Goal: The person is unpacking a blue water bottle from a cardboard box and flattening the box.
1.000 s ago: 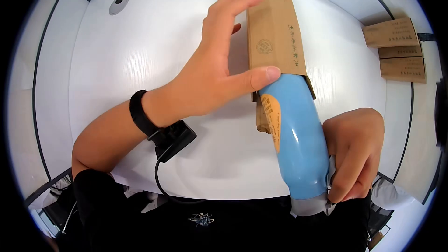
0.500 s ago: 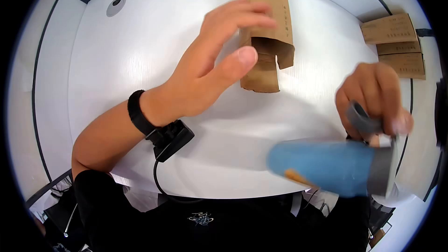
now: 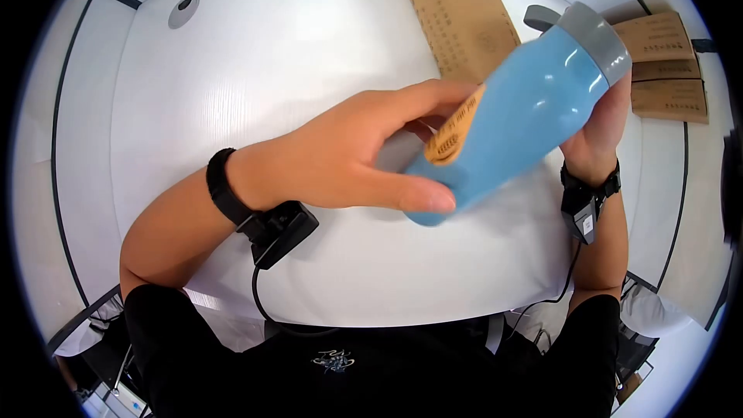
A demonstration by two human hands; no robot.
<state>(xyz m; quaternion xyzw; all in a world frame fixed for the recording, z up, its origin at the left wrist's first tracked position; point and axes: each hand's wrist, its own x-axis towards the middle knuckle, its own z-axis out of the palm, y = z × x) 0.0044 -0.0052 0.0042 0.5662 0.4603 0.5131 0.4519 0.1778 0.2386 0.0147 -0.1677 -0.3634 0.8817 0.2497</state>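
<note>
A blue bottle with a grey cap and a carry loop is held up at a slant over the table, cap end to the upper right. It has an orange label with dark print. My right hand holds it near the cap from behind, its fingers mostly hidden by the bottle. At the lower end my left hand is closed round the bottle, thumb in front, fingertips behind the label. A long brown cardboard box lies beyond, partly covered by the bottle and my left hand.
Several brown cardboard boxes are stacked at the right by the partition. A round grey cable hole sits at the far left of the white table. Black devices on both wrists trail cables toward the table's front edge.
My right hand has lifted the bottle up and turned it, cap end now up and away. My left hand has closed on its lower end. The long box has turned slightly.
</note>
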